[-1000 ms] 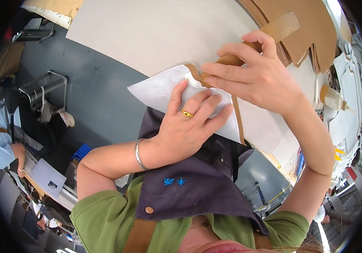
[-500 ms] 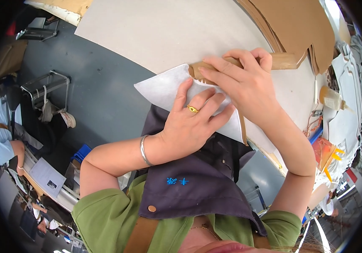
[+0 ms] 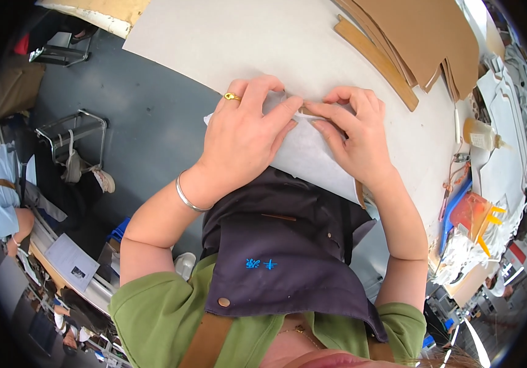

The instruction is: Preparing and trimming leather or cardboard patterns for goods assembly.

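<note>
A piece of sheet material (image 3: 315, 150), white on the face toward me with a thin brown edge, lies at the table's near edge and overhangs toward my apron. My left hand (image 3: 239, 135), with a ring and a bracelet, bends over its far left part, thumb and fingers closed on the edge. Close beside it, my right hand (image 3: 361, 138) pinches the same far edge between thumb and fingers. A bit of brown shows between the two hands; the fingers hide most of that edge. A flat brown wooden strip (image 3: 379, 64) lies untouched on the table beyond my right hand.
Brown sheets (image 3: 423, 37) are stacked at the far right of the pale table (image 3: 226, 43). A glue bottle (image 3: 481, 135), an orange container (image 3: 471, 210) and piled white pieces (image 3: 503, 122) are at the right. Metal-framed stools (image 3: 76, 132) and a seated person (image 3: 2, 190) are at the left.
The wooden strip that my right hand pressed at the sheet's edge now lies on the table near the brown sheets. My left hand has moved up and left onto the edge.
</note>
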A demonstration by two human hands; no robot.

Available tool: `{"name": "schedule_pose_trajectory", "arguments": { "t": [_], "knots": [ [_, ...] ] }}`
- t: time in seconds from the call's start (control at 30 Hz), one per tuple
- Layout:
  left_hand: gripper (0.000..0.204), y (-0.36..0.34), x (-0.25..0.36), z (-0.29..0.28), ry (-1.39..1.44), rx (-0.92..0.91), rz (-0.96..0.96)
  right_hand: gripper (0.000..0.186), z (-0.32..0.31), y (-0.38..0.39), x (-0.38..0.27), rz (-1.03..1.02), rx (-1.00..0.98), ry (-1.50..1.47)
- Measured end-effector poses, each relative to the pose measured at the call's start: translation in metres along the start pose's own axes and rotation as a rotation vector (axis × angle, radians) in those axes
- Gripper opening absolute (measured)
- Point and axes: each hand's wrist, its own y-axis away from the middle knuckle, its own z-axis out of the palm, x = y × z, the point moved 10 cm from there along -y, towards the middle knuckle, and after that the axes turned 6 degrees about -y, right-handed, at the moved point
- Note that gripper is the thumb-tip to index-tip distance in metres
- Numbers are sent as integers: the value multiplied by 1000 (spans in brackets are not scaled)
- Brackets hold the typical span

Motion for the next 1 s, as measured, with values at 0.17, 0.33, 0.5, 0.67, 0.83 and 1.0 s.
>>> {"name": "schedule_pose_trajectory", "arguments": {
  "t": [0.17,0.33,0.5,0.67,0.83,1.0],
  "knots": [
    [29,-1,8,9,-177,-95,158,28,0,0,-16,-83,21,99],
    [25,2,25,-2,-369,-29,243,33,5,2,-33,-190,-60,356],
    [27,-6,-9,-1,-170,-37,40,55,-21,30,-2,218,4,-105],
    [30,-6,-38,23,104,-305,-88,55,-13,68,9,413,58,-102],
    [38,7,-11,-16,469,-319,105,20,-26,94,-22,310,-94,-479],
    [61,4,8,0,-33,-188,256,22,-59,132,-59,158,-394,-593]
  ]
}}
